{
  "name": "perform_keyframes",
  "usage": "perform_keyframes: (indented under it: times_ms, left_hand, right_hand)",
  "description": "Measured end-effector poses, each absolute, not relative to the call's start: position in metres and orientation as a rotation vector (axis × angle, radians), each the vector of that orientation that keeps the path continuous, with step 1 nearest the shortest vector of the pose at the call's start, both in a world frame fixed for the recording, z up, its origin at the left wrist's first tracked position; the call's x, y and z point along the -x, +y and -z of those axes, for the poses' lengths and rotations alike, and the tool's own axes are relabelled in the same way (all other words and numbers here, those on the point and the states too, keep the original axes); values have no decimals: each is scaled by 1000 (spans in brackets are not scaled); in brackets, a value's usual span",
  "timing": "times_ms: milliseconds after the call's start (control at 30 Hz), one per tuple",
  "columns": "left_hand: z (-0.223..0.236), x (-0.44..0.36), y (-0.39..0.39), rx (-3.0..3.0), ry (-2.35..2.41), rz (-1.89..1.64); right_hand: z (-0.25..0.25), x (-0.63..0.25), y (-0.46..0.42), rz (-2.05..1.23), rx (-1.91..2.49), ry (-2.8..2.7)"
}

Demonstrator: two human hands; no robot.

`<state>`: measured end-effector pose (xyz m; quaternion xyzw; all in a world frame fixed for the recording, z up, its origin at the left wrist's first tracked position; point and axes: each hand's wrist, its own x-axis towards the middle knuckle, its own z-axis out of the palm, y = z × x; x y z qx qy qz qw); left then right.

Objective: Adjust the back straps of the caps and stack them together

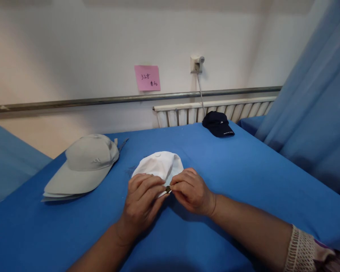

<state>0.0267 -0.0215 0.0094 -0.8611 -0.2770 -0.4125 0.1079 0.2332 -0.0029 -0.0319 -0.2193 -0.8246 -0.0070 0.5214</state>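
Observation:
A white cap (157, 163) lies on the blue-covered table, its crown away from me and its near edge between my hands. My left hand (141, 200) is closed on that edge, thumb below and fingers on top. Opposite it, my right hand (193, 190) pinches at the same edge with thumb and fingertips. A small dark brass-coloured buckle (168, 189) shows in the narrow gap between the two sets of fingertips. It seems to sit on the cap's strap, which the fingers mostly hide.
Stacked light grey caps (87, 162) rest on the left of the blue table cover (232, 177). A dark navy cap (218, 124) sits at the back right. Behind are a radiator (184, 115), a metal rail (107, 100) and a plugged-in cord (200, 90). Blue curtains (314, 98) hang at the right.

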Motion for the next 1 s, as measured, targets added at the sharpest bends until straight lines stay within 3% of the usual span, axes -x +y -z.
perform_keyframes:
  times_ms: [167, 400, 767, 1000]
  left_hand:
    - [-7, -15, -16, 2478, -1040, 1431]
    - [1, -6, 6, 2309, -1457, 1339]
    - [-6, -11, 1, 2331, -1822, 1536]
    - [-9, -6, 5, 1969, -2113, 2091]
  right_hand:
    - [37, -236, 1, -12, 543, -1950]
    - [35, -237, -1, -53, 462, -1965]
    - [37, -231, -3, 84, 588, -2152]
    - [33, -230, -8, 432, 495, -1944]
